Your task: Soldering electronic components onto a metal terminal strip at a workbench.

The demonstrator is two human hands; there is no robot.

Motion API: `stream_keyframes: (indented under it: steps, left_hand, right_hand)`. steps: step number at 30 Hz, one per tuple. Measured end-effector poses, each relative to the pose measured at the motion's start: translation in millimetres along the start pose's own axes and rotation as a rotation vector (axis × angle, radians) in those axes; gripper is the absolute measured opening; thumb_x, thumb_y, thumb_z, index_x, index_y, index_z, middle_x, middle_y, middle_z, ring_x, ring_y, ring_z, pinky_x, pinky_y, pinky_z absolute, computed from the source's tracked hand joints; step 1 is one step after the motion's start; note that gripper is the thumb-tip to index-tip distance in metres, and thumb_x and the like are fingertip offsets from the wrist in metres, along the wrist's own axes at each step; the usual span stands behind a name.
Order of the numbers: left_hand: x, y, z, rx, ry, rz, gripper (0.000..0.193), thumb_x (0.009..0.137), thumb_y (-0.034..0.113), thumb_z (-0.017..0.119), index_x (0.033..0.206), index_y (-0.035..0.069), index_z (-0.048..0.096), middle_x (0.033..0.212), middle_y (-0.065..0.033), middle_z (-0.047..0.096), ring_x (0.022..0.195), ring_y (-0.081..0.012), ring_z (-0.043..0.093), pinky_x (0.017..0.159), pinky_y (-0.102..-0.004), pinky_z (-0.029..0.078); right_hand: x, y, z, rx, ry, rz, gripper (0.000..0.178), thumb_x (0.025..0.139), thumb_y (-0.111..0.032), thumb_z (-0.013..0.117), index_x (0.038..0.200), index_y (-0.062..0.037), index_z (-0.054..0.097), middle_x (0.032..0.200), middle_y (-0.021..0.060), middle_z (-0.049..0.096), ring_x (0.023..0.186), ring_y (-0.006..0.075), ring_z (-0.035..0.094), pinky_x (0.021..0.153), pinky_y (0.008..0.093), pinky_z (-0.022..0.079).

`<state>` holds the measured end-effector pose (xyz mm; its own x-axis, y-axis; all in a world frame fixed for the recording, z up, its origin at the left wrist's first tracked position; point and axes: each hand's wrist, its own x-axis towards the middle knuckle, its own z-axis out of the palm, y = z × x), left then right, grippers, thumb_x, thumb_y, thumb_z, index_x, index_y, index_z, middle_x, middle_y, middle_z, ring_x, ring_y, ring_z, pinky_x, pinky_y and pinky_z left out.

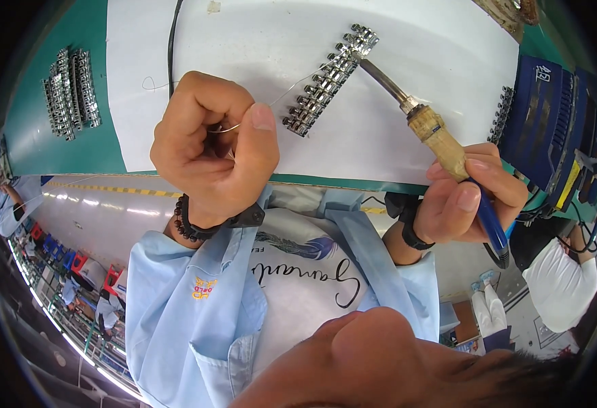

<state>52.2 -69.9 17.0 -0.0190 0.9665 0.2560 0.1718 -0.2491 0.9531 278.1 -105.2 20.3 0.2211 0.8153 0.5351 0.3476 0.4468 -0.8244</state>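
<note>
A strip of small shiny metal parts [329, 83] lies slantwise on a white sheet [244, 37]. My left hand [213, 146] is closed, pinching a thin solder wire [289, 90] between thumb and forefinger. From there the wire runs to the upper part of the strip, and a loose curl of it shows beyond the hand. In my right hand [479, 194] is a soldering iron [441, 139] with a tan, worn grip and a blue rear end. Its tip points at the far end of the strip and appears to touch it; exact contact is hard to tell.
Several similar strips [71, 92] sit together on the green mat [23, 132] at the left. Another strip [501, 114] lies at the right beside a blue slotted case [536, 102]. A black cable [173, 41] crosses the sheet. A person in white [560, 285] is at lower right.
</note>
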Motion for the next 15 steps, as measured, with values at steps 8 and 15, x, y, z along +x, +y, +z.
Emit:
stream_keyframes:
  steps: [8,15]
  left_hand:
    - [0.9,0.1,-1.4,0.021,-0.008,-0.005,0.016,0.078,-0.002,0.064,0.072,0.003,0.050,0.056,0.0063,0.044,0.048,0.0014,0.026,0.043,-0.0176,0.017]
    - [1.1,3.1,1.3,0.040,0.002,-0.022,0.017,0.077,-0.004,0.064,0.071,0.003,0.050,0.056,0.0069,0.043,0.048,0.0019,0.027,0.043,-0.0172,0.018]
  right_hand:
    - [-0.3,1.6,5.5,0.002,-0.021,0.003,0.026,0.084,-0.021,0.061,0.091,0.0030,0.052,0.058,0.0130,0.055,0.045,0.0159,0.053,0.047,0.0240,0.041]
    - [-3.0,-0.7,7.8,0.018,-0.004,0.036,0.029,0.084,-0.022,0.063,0.091,0.0031,0.052,0.059,0.0133,0.056,0.046,0.0163,0.054,0.048,0.0240,0.041]
